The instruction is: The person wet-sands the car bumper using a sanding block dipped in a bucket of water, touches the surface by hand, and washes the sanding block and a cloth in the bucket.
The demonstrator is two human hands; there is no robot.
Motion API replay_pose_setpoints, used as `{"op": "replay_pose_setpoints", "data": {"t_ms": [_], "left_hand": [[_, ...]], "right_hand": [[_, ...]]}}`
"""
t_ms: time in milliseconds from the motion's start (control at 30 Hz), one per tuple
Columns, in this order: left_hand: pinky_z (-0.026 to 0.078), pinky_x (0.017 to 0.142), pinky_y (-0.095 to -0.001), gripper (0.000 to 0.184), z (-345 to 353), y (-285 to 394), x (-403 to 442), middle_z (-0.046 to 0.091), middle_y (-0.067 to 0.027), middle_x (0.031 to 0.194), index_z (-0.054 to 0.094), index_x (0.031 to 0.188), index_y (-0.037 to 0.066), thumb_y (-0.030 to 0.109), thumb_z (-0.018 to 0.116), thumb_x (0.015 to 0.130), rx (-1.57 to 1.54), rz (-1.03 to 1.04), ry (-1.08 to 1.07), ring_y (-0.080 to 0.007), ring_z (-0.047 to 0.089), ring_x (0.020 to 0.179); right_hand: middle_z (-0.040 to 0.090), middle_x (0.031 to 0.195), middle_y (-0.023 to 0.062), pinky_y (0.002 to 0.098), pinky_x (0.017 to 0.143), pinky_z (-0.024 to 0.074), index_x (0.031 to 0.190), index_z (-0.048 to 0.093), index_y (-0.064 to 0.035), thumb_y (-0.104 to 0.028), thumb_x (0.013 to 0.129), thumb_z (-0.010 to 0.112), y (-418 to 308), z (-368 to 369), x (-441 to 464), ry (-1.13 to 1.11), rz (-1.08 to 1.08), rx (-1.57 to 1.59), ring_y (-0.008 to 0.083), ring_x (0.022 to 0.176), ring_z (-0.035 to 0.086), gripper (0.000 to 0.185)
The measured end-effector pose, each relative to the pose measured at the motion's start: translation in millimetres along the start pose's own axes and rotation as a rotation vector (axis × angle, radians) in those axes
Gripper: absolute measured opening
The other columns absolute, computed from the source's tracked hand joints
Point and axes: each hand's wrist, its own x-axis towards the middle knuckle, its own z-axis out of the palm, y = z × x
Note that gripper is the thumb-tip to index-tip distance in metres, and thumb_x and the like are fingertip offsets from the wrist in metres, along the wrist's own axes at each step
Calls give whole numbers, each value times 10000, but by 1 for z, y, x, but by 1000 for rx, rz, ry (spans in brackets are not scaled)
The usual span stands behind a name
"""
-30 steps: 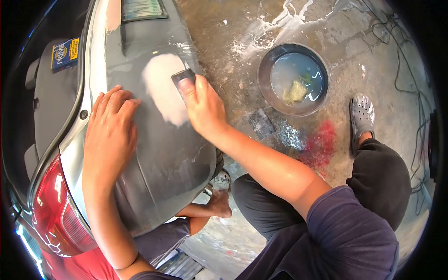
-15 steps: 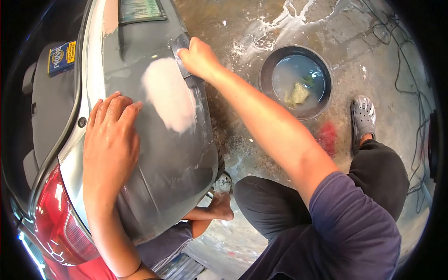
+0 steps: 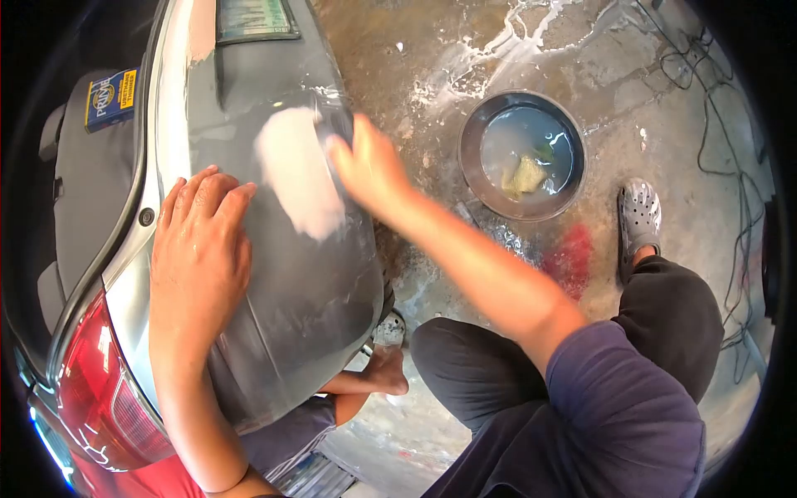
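Observation:
My left hand (image 3: 199,241) lies palm down on the car's grey rear bumper (image 3: 278,324), fingers extended and slightly bent, with nothing in it. A pale pink filler patch (image 3: 299,174) is just to its right. At the bumper's outer edge, beside that patch, my right hand (image 3: 369,170) is closed on a dark grey piece of sandpaper (image 3: 330,129). Motion smears this hand and the sandpaper, and the palm side is hidden. The sandpaper is against the bumper surface.
A dark basin (image 3: 466,158) of cloudy water stands on the wet, stained floor, with a yellowish cloth (image 3: 527,176) in it. A blue thinner can (image 3: 110,100) sits inside the car. The red tail light (image 3: 108,373) is at left. Cables (image 3: 710,124) trail along the right.
My right hand has moved downward along the bumper edge with the sandpaper, away from its upper position beside the patch. My left hand stays in place on the bumper.

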Motion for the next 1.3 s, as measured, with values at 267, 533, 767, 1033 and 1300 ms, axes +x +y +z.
{"op": "replay_pose_setpoints", "data": {"t_ms": [267,533,767,1033,1300], "left_hand": [[385,1215,-509,467,-1,0,0,620,-148,1300,619,1290,42,-57,632,834,-9,1,-25,-371,531,1384],[387,1218,-509,448,3,0,0,639,-135,1244,647,1240,31,-45,669,799,-13,-6,9,-333,552,1357],[381,1220,-513,471,0,0,-1,626,-151,1306,623,1294,48,-62,633,837,-6,-4,-24,-370,530,1387],[378,1221,-511,478,-1,0,1,621,-159,1317,620,1299,47,-61,630,834,-3,-14,-50,-371,528,1387],[382,1214,-515,482,-1,-2,1,619,-160,1316,618,1302,45,-64,629,832,-19,-4,-40,-371,528,1384]], "right_hand": [[688,1114,370,592,933,529,1189,552,85,-272,985,616,12,0,42,-10,24,-33,554,1076,665,416],[661,1165,401,609,933,534,1403,436,119,-265,1020,621,30,6,-92,18,-50,120,588,1078,654,573],[680,1102,373,574,907,528,1099,559,102,-303,996,597,9,-4,68,-11,2,-141,548,1076,656,419],[661,1139,394,622,893,529,1316,462,78,-249,1014,623,33,0,-78,-12,-23,32,567,1021,670,474],[687,1121,376,603,964,515,1152,544,100,-226,981,576,5,-4,69,-37,-52,-187,562,1078,657,369]]}}
